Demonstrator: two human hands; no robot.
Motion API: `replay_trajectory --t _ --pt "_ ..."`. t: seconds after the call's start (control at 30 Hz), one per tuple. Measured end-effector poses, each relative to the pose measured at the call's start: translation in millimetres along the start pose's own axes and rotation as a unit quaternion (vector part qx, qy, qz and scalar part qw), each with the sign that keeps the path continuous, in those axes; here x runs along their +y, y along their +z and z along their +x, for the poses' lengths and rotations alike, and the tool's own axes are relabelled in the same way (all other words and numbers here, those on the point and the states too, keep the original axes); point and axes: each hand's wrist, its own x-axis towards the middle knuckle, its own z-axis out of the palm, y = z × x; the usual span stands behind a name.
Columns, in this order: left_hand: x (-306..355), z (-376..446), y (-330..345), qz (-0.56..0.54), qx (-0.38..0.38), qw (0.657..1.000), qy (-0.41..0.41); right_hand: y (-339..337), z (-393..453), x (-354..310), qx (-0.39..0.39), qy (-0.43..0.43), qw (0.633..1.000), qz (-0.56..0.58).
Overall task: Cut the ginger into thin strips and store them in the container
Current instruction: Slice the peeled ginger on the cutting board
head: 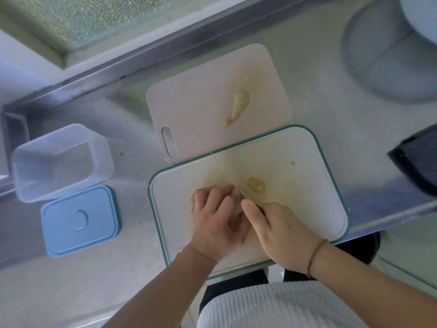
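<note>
A small ginger piece (256, 184) lies on the white board (307, 185), just beside the knife (227, 174). The right hand (281, 233) grips the knife, and the left hand (217, 223) curls over something hidden, maybe more ginger. Ginger looks hard, light and bumpy, so hold it by its sides, fingertips tucked in.

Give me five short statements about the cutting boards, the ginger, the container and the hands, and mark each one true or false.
1. The right hand grips the knife. True.
2. The container has its blue lid on. False: the lid lies on the counter beside it.
3. A long ginger piece lies on the pink board. True.
4. Ginger strips already fill the container. False: it looks empty.
5. The left hand rests on the pink board. False: it is on the white board.
</note>
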Motion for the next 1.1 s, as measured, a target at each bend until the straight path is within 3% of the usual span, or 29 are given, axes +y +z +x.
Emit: replay_trajectory --t 0.2,0.4,0.77,1.1 --pt "1 0 -1 0.005 0.000 1.000 0.000 2 -7 1 0.013 -0.010 1.000 -0.017" --pt "-6 -5 3 0.031 -0.041 0.998 -0.021 3 -63 29 0.000 0.049 0.999 -0.020" --pt "1 2 -2 -0.002 -0.010 1.000 0.008 0 4 -3 0.005 0.004 1.000 -0.026" --pt "-6 -5 2 0.007 -0.037 0.999 -0.014 3 -60 35 -0.018 0.051 0.998 -0.038"
